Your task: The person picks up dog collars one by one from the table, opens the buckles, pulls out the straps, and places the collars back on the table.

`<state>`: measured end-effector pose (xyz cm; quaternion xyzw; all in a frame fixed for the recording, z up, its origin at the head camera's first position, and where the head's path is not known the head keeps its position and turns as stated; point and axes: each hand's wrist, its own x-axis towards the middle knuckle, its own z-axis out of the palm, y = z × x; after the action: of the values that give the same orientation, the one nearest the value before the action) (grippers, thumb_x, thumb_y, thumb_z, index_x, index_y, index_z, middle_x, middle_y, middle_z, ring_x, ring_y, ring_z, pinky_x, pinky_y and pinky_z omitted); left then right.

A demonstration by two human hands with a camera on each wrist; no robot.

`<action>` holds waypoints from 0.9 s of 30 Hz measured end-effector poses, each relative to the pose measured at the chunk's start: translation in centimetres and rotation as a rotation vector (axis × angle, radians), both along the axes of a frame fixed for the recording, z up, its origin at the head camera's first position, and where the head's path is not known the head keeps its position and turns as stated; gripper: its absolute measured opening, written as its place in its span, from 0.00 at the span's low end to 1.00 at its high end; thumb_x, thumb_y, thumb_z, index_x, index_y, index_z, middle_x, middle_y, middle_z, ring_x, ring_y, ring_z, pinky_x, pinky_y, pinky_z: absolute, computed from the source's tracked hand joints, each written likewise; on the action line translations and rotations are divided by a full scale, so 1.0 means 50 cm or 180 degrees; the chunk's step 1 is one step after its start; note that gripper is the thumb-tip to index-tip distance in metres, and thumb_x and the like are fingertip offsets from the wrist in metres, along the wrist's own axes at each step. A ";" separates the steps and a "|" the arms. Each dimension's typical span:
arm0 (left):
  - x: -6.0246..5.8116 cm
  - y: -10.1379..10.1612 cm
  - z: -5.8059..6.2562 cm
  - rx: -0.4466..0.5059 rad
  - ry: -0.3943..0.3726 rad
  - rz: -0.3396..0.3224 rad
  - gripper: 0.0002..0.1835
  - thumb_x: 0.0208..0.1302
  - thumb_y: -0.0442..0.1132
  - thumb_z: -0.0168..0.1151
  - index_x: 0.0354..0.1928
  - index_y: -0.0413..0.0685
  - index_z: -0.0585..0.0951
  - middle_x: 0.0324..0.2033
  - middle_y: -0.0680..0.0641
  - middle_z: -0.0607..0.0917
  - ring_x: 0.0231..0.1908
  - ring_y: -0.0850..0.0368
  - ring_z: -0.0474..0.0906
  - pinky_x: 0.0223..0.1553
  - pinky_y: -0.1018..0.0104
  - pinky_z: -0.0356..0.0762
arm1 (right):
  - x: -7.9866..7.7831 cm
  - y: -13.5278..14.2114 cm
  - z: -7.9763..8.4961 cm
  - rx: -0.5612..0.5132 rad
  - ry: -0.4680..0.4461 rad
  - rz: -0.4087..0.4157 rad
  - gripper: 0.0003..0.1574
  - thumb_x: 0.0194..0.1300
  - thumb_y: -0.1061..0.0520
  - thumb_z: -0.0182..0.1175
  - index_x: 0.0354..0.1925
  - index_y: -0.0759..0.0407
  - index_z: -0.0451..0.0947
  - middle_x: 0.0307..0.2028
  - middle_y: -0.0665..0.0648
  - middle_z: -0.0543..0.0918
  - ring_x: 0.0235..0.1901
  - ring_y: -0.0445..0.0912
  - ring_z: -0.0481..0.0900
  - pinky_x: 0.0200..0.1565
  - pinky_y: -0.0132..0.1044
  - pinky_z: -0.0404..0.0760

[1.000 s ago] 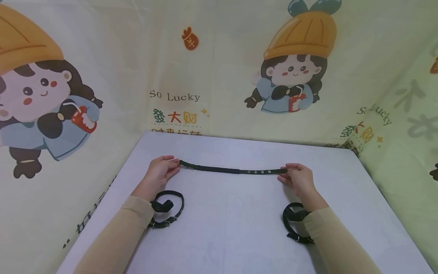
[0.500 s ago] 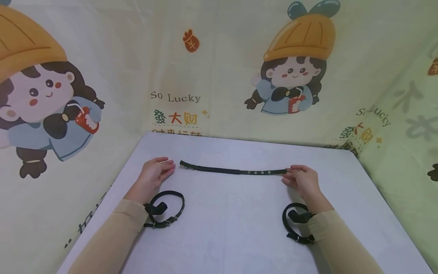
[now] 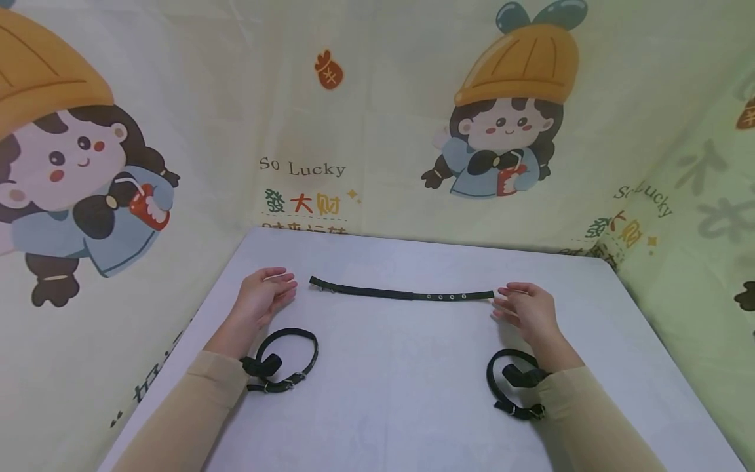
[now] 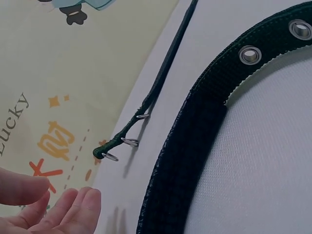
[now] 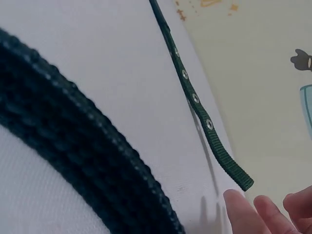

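Note:
A dark green webbing collar (image 3: 377, 292) lies stretched out crosswise on the far half of the white table. Metal rings at its left end show in the left wrist view, where the strap (image 4: 161, 83) runs upward. Its right part has several eyelets, and its plain tip (image 5: 239, 175) shows in the right wrist view. My left hand (image 3: 263, 298), fingers loosely extended, is just left of the collar's buckle end, apart from it. Close to the tip is my right hand (image 3: 531, 311), fingers relaxed and holding nothing.
Two more collars lie curled into loops nearer me: the left looped collar (image 3: 316, 357) beside my left wrist and the right looped collar (image 3: 491, 380) partly hidden by my right wrist. The white table (image 3: 389, 406) meets a printed cloth backdrop (image 3: 401, 131).
Both hands have let go of the stretched collar and drawn apart, the left hand leftward, the right hand rightward. The collar stays where it was.

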<state>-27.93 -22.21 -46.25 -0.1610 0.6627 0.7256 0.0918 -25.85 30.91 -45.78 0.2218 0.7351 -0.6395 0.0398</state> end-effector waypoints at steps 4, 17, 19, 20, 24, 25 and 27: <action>0.005 0.000 0.004 -0.0202 0.0164 -0.0049 0.31 0.81 0.31 0.56 0.81 0.40 0.62 0.77 0.35 0.72 0.74 0.41 0.76 0.66 0.60 0.82 | 0.005 -0.003 0.004 0.0125 0.0049 -0.0059 0.30 0.84 0.59 0.49 0.78 0.62 0.61 0.76 0.67 0.72 0.59 0.50 0.89 0.52 0.41 0.90; 0.038 0.007 0.026 -0.0782 0.0554 -0.0202 0.27 0.82 0.35 0.58 0.77 0.40 0.67 0.73 0.36 0.77 0.71 0.41 0.79 0.60 0.64 0.85 | 0.025 -0.024 0.016 0.0419 0.0275 -0.0103 0.29 0.83 0.59 0.52 0.77 0.61 0.65 0.74 0.66 0.75 0.67 0.59 0.83 0.47 0.39 0.92; 0.043 0.008 0.029 -0.0836 0.0593 -0.0228 0.27 0.82 0.35 0.58 0.77 0.39 0.67 0.73 0.36 0.77 0.72 0.41 0.79 0.59 0.65 0.85 | 0.028 -0.028 0.018 0.0413 0.0328 -0.0061 0.29 0.83 0.59 0.53 0.76 0.61 0.66 0.73 0.66 0.75 0.66 0.59 0.84 0.47 0.40 0.92; 0.046 0.009 0.031 -0.0853 0.0612 -0.0240 0.27 0.82 0.35 0.58 0.77 0.39 0.67 0.73 0.36 0.77 0.72 0.41 0.79 0.59 0.65 0.85 | 0.031 -0.030 0.020 0.0409 0.0352 -0.0042 0.28 0.83 0.59 0.53 0.76 0.61 0.66 0.73 0.66 0.75 0.64 0.57 0.85 0.47 0.40 0.92; 0.057 0.011 0.038 -0.0919 0.0698 -0.0285 0.26 0.82 0.36 0.57 0.76 0.39 0.68 0.73 0.35 0.77 0.72 0.41 0.79 0.58 0.67 0.85 | 0.041 -0.041 0.027 0.0357 0.0473 0.0065 0.27 0.82 0.60 0.55 0.74 0.62 0.67 0.73 0.67 0.76 0.55 0.48 0.88 0.47 0.41 0.92; 0.060 0.012 0.040 -0.0927 0.0715 -0.0291 0.25 0.82 0.36 0.57 0.76 0.40 0.68 0.73 0.35 0.77 0.72 0.42 0.79 0.58 0.68 0.86 | 0.043 -0.045 0.029 0.0339 0.0499 0.0087 0.27 0.82 0.61 0.55 0.74 0.62 0.67 0.72 0.67 0.76 0.53 0.45 0.89 0.47 0.41 0.92; 0.065 0.014 0.042 -0.0946 0.0745 -0.0303 0.24 0.82 0.36 0.57 0.75 0.41 0.69 0.73 0.35 0.77 0.72 0.42 0.79 0.57 0.70 0.85 | 0.047 -0.053 0.031 0.0320 0.0555 0.0139 0.26 0.81 0.61 0.56 0.73 0.63 0.68 0.72 0.68 0.76 0.49 0.40 0.89 0.46 0.40 0.92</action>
<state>-24.69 -21.52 -44.15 -0.0558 0.7755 0.6284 0.0235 -23.49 28.26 -44.21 0.1510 0.7716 -0.6176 -0.0216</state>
